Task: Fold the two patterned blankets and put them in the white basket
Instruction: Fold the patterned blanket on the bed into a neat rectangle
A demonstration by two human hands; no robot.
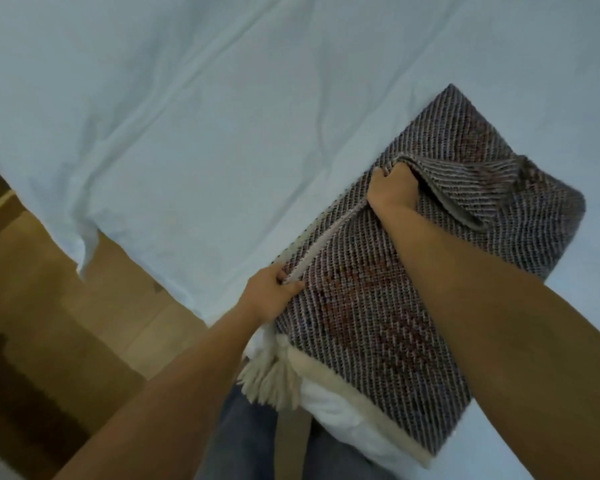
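Observation:
A patterned woven blanket (371,323), grey-and-white twill with dark red patches and a cream fringe, lies folded into a rectangle at the near right edge of the bed. My left hand (269,296) pinches its white edge near the left corner. Farther up that same edge, my right hand (392,190) grips the top layer, which curls over in a loose flap (465,192). Only this one blanket is in view. The white basket is not in view.
The bed (205,116) is covered by a wrinkled pale blue sheet that fills the upper frame. Wooden floor (49,306) lies at the lower left, past the bed's edge. My jeans-clad legs (243,434) stand against the bed below the blanket.

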